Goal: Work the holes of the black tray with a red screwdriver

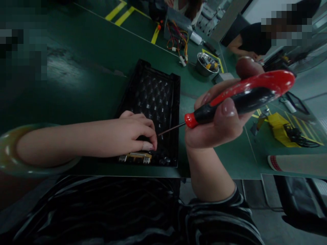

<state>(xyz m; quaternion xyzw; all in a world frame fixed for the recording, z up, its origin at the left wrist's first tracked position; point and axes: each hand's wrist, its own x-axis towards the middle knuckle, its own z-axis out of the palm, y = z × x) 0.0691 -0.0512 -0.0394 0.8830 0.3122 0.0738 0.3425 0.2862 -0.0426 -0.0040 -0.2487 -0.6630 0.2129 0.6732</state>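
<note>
My right hand [217, 112] is wrapped round the red and black handle of a screwdriver [241, 97], held tilted with its thin shaft pointing down and left. The shaft's tip ends right by the fingertips of my left hand [140, 131]. My left hand rests over a black plastic panel [176, 112] with a quilted diamond surface, its thumb and fingers pinched together. Whatever they hold, if anything, is hidden. Just below my left thumb, a small orange-brown circuit board [138, 156] with metal ports lies at the panel's near edge.
On the green table [84, 92] stand a metal bowl [204, 68] with small parts and a grey power supply [177, 25] with coloured cables. A yellow bin [281, 129] holding black cables and a pale roll [296, 163] lie right. Two people sit across the table.
</note>
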